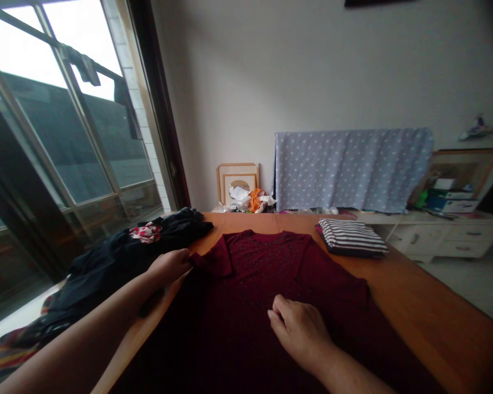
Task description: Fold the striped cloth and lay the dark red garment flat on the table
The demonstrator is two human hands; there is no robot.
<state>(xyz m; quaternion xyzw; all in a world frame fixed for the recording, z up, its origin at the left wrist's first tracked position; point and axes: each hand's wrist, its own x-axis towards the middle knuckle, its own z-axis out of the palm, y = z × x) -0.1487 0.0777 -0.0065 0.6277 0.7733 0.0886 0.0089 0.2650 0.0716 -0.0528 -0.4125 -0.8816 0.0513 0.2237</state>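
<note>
A dark red short-sleeved shirt (267,279) lies spread out on the wooden table (427,295), its neckline at the far side and dark beading across the chest. My left hand (170,264) grips the end of the shirt's left-side sleeve between closed fingers. Over the middle of the shirt is my right hand (299,331), its fingers curled in and nothing visible in them. Whether it touches the fabric I cannot tell. The lower part of the shirt runs into deep shadow near me.
Dark clothes (107,273) are heaped along the left edge, with a red-and-white cloth (147,232) on top. A folded striped garment (351,236) sits at the table's far right. Behind stand a white cabinet (456,238) and a dotted blue cloth (349,169).
</note>
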